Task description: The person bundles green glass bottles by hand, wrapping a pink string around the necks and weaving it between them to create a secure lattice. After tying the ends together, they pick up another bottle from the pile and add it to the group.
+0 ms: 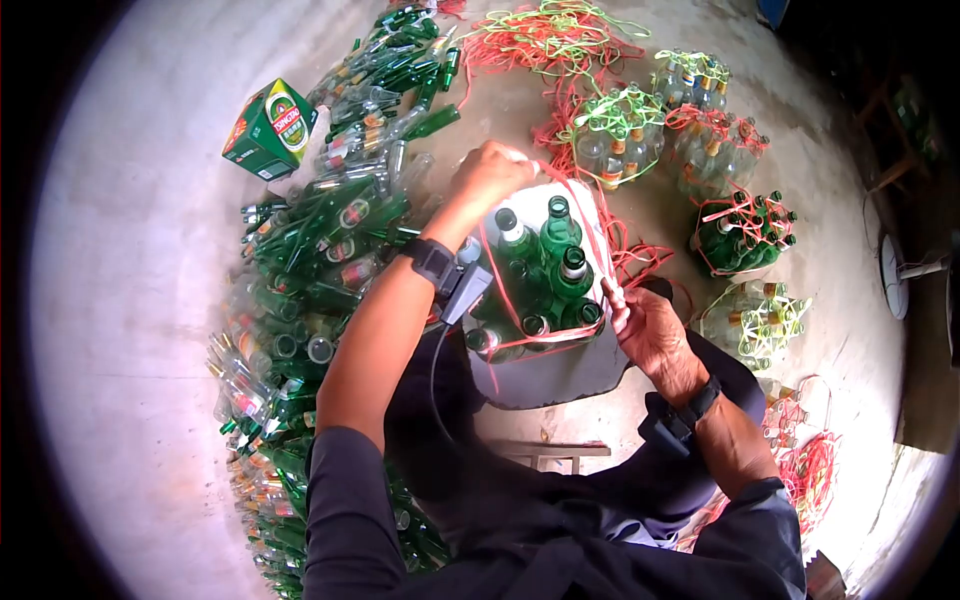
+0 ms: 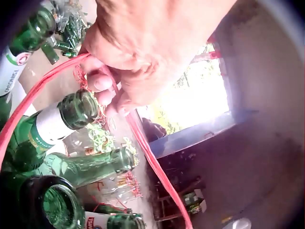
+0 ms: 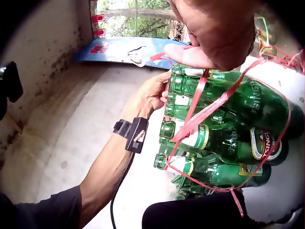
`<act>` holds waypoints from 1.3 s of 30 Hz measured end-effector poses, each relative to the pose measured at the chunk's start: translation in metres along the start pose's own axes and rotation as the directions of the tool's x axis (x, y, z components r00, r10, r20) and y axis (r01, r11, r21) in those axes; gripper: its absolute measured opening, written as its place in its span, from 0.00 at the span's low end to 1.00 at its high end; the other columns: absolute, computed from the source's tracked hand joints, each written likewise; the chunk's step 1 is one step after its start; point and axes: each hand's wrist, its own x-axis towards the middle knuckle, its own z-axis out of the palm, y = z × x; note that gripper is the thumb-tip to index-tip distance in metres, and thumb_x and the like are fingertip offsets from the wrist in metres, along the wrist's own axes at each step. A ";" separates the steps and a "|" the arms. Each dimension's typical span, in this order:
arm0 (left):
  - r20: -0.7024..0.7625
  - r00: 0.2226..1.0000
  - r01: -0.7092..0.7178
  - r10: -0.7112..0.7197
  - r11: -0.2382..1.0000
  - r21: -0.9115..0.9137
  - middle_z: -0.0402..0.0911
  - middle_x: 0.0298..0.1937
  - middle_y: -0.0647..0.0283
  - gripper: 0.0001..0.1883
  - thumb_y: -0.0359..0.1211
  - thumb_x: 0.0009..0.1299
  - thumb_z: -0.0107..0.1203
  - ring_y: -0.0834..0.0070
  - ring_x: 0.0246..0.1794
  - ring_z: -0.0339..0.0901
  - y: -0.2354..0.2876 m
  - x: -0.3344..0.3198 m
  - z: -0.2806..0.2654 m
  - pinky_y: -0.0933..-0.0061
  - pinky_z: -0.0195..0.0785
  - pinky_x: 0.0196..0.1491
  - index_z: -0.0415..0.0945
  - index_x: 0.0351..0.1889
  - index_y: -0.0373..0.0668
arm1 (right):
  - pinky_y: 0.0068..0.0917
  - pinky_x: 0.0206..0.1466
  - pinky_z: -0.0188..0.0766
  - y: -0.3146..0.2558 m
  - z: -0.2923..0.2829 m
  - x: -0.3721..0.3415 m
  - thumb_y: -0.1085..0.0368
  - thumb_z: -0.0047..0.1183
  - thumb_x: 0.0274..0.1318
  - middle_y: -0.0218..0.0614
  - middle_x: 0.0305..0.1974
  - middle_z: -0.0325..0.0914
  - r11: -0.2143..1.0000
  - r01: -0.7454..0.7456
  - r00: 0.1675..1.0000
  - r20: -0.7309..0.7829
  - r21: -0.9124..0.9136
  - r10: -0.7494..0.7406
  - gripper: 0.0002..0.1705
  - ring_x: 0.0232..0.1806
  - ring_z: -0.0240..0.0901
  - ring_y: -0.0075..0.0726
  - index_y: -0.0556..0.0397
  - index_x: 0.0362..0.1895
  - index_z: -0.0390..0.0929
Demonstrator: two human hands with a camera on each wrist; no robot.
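Observation:
A cluster of green glass beer bottles [image 1: 558, 240] stands upright in front of me, with red plastic twine [image 3: 205, 112] looped round the necks and sides. My left hand [image 1: 495, 172] is at the far side of the cluster. In the left wrist view its fingers [image 2: 101, 82] curl round a strand of the red twine, which runs out both ways. My right hand [image 1: 655, 335] is at the cluster's right side, pinching red twine between thumb and fingertips. In the right wrist view, that hand partly covers the nearest bottle necks.
Beneath the bottles is a pale-topped stand [image 1: 560, 378]. Loose bottles [image 1: 330, 230] heap along the left, beside a green beer carton [image 1: 272, 130]. Tied bottle bundles [image 1: 745, 235] line the right. Tangled red and green twine [image 1: 545, 40] lies beyond, and a small wooden stool [image 1: 550, 450] sits below.

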 end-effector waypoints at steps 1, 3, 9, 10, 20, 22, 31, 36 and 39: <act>-0.046 0.999 0.019 -0.007 0.963 0.270 0.88 0.36 0.58 0.17 0.46 0.65 0.63 0.65 0.35 0.85 0.012 -0.004 0.004 0.66 0.77 0.41 0.88 0.42 0.44 | 0.16 0.37 0.77 0.000 -0.001 0.000 0.74 0.47 0.62 0.37 0.43 0.78 1.000 -0.003 1.000 -0.001 -0.006 0.003 0.18 0.39 0.77 0.28 0.66 0.57 0.68; -0.057 0.997 0.076 -0.053 0.814 0.576 0.86 0.48 0.50 0.16 0.45 0.65 0.62 0.52 0.54 0.82 0.032 -0.013 0.004 0.57 0.76 0.55 0.87 0.41 0.43 | 0.16 0.38 0.77 -0.001 0.003 -0.002 0.74 0.47 0.62 0.37 0.44 0.78 1.000 0.016 1.000 -0.007 -0.011 -0.016 0.19 0.40 0.77 0.28 0.66 0.57 0.68; 0.013 0.987 0.116 -0.160 0.770 0.628 0.87 0.38 0.46 0.15 0.41 0.64 0.59 0.53 0.44 0.86 0.009 -0.008 -0.016 0.58 0.77 0.47 0.86 0.31 0.37 | 0.18 0.47 0.78 0.001 -0.012 0.010 0.73 0.47 0.63 0.39 0.48 0.77 0.998 0.061 0.998 0.030 -0.012 -0.061 0.19 0.46 0.78 0.31 0.68 0.57 0.68; 0.011 0.986 0.120 -0.164 0.766 0.631 0.87 0.38 0.46 0.15 0.41 0.64 0.59 0.53 0.44 0.86 0.005 -0.009 -0.021 0.58 0.77 0.47 0.86 0.31 0.37 | 0.19 0.48 0.78 0.003 -0.013 0.012 0.73 0.47 0.64 0.41 0.49 0.77 0.998 0.064 0.998 0.001 -0.025 -0.064 0.19 0.48 0.78 0.33 0.69 0.57 0.68; 0.018 0.985 0.169 -0.171 0.983 0.074 0.76 0.16 0.64 0.13 0.35 0.70 0.60 0.80 0.09 0.64 -0.067 -0.047 -0.070 0.74 0.54 0.14 0.83 0.29 0.34 | 0.23 0.49 0.78 0.004 0.008 0.002 0.73 0.49 0.63 0.47 0.54 0.77 0.981 0.129 0.991 -0.009 -0.145 -0.131 0.15 0.54 0.79 0.37 0.70 0.52 0.73; 0.024 0.983 0.181 -0.181 0.983 0.019 0.74 0.15 0.65 0.12 0.34 0.70 0.60 0.80 0.09 0.63 -0.080 -0.061 -0.067 0.75 0.51 0.13 0.82 0.28 0.34 | 0.23 0.48 0.78 0.006 0.010 0.001 0.72 0.49 0.63 0.47 0.54 0.77 0.974 0.146 0.989 -0.002 -0.174 -0.148 0.15 0.54 0.79 0.37 0.69 0.52 0.73; 0.119 0.930 0.367 -0.347 0.866 -0.340 0.74 0.17 0.66 0.15 0.36 0.77 0.51 0.81 0.11 0.67 -0.115 -0.154 -0.048 0.78 0.52 0.12 0.80 0.32 0.36 | 0.20 0.32 0.69 0.009 0.003 0.013 0.69 0.49 0.62 0.36 0.39 0.83 0.958 0.138 0.990 0.016 -0.251 -0.139 0.14 0.31 0.73 0.26 0.64 0.48 0.77; 0.248 0.906 0.420 -0.343 0.651 -0.633 0.74 0.20 0.63 0.15 0.35 0.80 0.48 0.81 0.10 0.63 -0.108 -0.190 -0.032 0.79 0.49 0.12 0.77 0.35 0.35 | 0.19 0.28 0.65 0.009 -0.003 0.017 0.68 0.52 0.61 0.36 0.37 0.83 0.935 0.133 0.991 0.039 -0.327 -0.128 0.13 0.29 0.72 0.24 0.63 0.47 0.78; 0.247 0.913 0.401 -0.325 0.601 -0.692 0.74 0.21 0.63 0.14 0.35 0.80 0.47 0.80 0.12 0.64 -0.106 -0.193 -0.033 0.79 0.49 0.12 0.76 0.36 0.35 | 0.19 0.25 0.65 0.008 0.016 -0.003 0.64 0.57 0.63 0.35 0.33 0.84 0.746 0.366 0.920 0.094 -0.556 -0.381 0.14 0.23 0.72 0.24 0.60 0.48 0.79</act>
